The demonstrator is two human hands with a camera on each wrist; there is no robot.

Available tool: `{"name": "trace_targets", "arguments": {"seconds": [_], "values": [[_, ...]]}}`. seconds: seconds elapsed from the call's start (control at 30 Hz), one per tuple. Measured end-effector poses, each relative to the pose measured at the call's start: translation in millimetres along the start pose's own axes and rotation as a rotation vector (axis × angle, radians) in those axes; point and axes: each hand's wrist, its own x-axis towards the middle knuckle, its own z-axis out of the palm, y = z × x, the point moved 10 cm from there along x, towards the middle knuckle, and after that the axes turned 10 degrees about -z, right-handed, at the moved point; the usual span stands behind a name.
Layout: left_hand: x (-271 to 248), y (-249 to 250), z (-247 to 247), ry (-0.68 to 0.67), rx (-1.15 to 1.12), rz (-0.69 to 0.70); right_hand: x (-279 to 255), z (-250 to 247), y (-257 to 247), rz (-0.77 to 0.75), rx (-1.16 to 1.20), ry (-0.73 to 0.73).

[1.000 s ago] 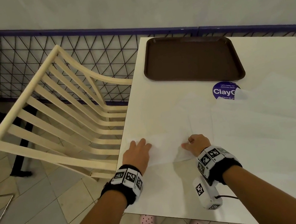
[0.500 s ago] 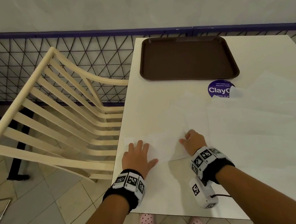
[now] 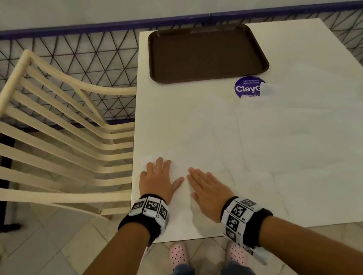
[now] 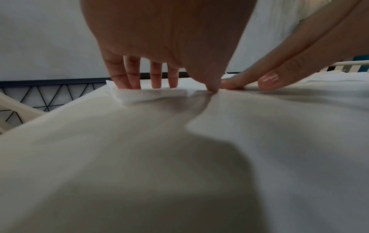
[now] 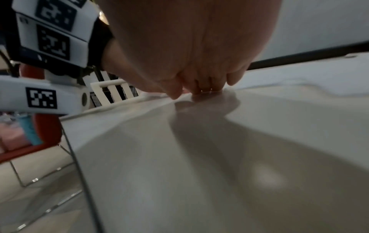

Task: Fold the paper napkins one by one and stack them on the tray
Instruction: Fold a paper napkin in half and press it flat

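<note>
White paper is what both hands lie on: a napkin [image 3: 180,161] spread at the near left corner of the white table [image 3: 196,116], about 7 o'clock on the tabletop in the head view. The left hand [image 3: 157,179] rests flat on its left part, fingers straight and slightly spread, thumb out toward 3 o'clock; it grasps nothing. In the left wrist view its fingertips [image 4: 133,82] press on a thicker, doubled strip of the paper. The right hand [image 3: 207,190] lies flat just beside it, fingers together and pointing toward 11 o'clock, palm down on the paper, likewise holding nothing. The left thumb and the right fingertips are close together but apart in the head view.

More white napkins [image 3: 303,123] lie spread over the right half of the table, from the centre toward 3 o'clock, and one overlaps the edge of a round purple sticker [image 3: 247,87]. A brown tray [image 3: 205,53] sits at 12 o'clock at the far edge, with nothing on it. A cream slatted chair [image 3: 58,141] stands against the table's left side at 9 o'clock, before a black wire fence [image 3: 46,58].
</note>
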Motion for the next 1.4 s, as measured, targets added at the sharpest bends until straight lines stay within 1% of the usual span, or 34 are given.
{"name": "trace_targets", "arguments": {"seconds": [0.07, 0.2, 0.27, 0.33, 0.4, 0.47, 0.5, 0.6, 0.67, 0.77, 0.9, 0.97, 1.03, 1.1, 1.2, 1.27, 1.33, 1.4], "values": [[-0.5, -0.7, 2.0, -0.005, 0.019, -0.002, -12.0, 0.5, 13.5, 0.047, -0.016, -0.039], [-3.0, -1.5, 3.3, -0.007, 0.003, 0.007, -29.2, -2.4, 41.5, 0.159, 0.037, -0.042], [-5.8, -1.0, 3.3, -0.006, -0.002, 0.011, -31.8, -5.4, 43.4, 0.174, 0.041, -0.048], [-11.0, 8.7, -0.8, 0.035, 0.034, 0.077, -30.4, -8.5, 40.5, 0.174, 0.013, -0.055], [-19.7, 28.7, -2.2, 0.076, 0.093, 0.210, -26.9, -12.8, 35.0, 0.159, -0.036, -0.043], [-30.9, 48.4, 3.1, 0.054, 0.135, 0.330, -25.0, -16.1, 30.5, 0.152, -0.120, -0.065], [-35.4, 53.0, 6.0, 0.037, 0.139, 0.347, -24.3, -17.9, 28.8, 0.149, -0.158, -0.084], [-42.9, 43.6, 6.5, 0.014, 0.088, 0.265, -21.9, -24.6, 27.2, 0.137, -0.234, -0.133], [-46.2, 25.6, -2.4, 0.029, -0.011, 0.170, -19.7, -27.2, 27.8, 0.124, -0.264, -0.151], [-50.5, -4.1, 3.9, 0.065, -0.035, 0.092, -17.1, -27.3, 29.7, 0.100, -0.296, -0.181], [-55.5, -34.3, 5.4, 0.102, -0.050, 0.001, -17.3, -28.1, 29.3, 0.060, -0.340, -0.182], [-57.7, -41.1, 4.1, 0.106, -0.053, -0.043, -18.1, -29.4, 26.5, 0.032, -0.343, -0.148], [-57.3, -35.6, 5.6, 0.094, -0.073, -0.034, -17.3, -30.6, 21.1, -0.021, -0.316, -0.089], [-55.8, -19.4, 8.5, 0.046, -0.093, 0.032, -16.0, -29.3, 15.6, -0.077, -0.246, -0.046], [-51.7, 0.1, 20.1, -0.058, -0.087, 0.091, -15.5, -25.2, 12.1, -0.108, -0.154, -0.048], [-47.3, -2.4, 26.0, -0.118, -0.126, 0.048, -12.6, -25.2, 10.8, -0.106, -0.138, -0.046], [-40.1, -9.2, 26.5, -0.095, -0.170, -0.001, -7.4, -26.0, 9.3, -0.098, -0.126, -0.054], [-31.8, -13.5, 30.2, -0.131, -0.164, 0.016, 0.3, -29.0, 8.8, -0.078, -0.097, -0.058]]}}
